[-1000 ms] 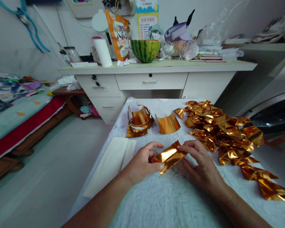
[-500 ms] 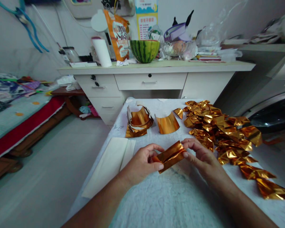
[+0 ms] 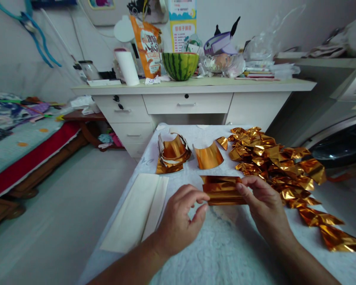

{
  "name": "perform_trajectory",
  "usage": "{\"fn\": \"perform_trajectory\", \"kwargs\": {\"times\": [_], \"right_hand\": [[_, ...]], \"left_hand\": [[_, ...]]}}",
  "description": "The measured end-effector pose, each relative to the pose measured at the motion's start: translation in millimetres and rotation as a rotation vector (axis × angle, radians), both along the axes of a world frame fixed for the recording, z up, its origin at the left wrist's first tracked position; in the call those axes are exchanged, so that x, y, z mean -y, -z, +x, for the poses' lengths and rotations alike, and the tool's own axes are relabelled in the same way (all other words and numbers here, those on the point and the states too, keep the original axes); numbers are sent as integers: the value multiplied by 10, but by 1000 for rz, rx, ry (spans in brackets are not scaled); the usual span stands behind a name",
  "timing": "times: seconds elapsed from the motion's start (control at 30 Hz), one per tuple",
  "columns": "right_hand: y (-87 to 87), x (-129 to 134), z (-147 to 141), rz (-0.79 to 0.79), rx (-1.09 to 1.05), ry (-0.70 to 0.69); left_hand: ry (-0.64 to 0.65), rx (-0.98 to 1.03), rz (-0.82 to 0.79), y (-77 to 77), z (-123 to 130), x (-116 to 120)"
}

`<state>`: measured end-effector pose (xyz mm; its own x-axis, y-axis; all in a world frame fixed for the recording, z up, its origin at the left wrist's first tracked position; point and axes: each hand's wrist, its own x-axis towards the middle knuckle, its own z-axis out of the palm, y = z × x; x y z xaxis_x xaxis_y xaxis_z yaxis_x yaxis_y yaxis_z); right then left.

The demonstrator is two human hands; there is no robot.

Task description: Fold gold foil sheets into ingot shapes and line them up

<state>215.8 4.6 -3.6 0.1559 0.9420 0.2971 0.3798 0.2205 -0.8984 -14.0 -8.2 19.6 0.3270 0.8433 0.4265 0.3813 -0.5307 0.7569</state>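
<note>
The right hand's [image 3: 264, 202] fingers are clamped on the right end of the folded gold foil [image 3: 222, 194], its long axis running left to right above the bench [image 3: 225, 249]. The left hand's [image 3: 182, 221] fingers, slightly apart, sit at its left end, contact unclear.

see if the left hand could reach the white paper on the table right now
Probably yes: the white paper lies close beside the left hand, with nothing seen on top or between them. The right hand holds the folded gold foil, which should leave the left free.
</note>
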Motion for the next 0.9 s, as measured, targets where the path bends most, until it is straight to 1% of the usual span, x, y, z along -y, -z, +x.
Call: {"fn": "perform_trajectory", "kwargs": {"times": [0.07, 0.13, 0.23, 0.33, 0.57, 0.77, 0.9], "right_hand": [[-21, 22, -33, 64, 41, 23], [-47, 47, -89, 151, 98, 21], [-86, 83, -188, 254, 191, -51], [-126, 111, -261, 282, 239, -145], [-177, 155, -244, 235, 274, -323], [-210, 181, -244, 174, 231, -495], [-218, 196, -273, 115, 238, -566]], "left_hand": [[123, -32, -33, -2, 41, 52], [202, -52, -96, -1, 80, 81], [251, -45, -194, 5, 117, 90], [256, -2, -241, 20, 124, 86], [187, 145, -338, 39, 102, 51], [37, 277, -434, 17, 89, -24], [-49, 305, -494, 42, 78, -50]]}}
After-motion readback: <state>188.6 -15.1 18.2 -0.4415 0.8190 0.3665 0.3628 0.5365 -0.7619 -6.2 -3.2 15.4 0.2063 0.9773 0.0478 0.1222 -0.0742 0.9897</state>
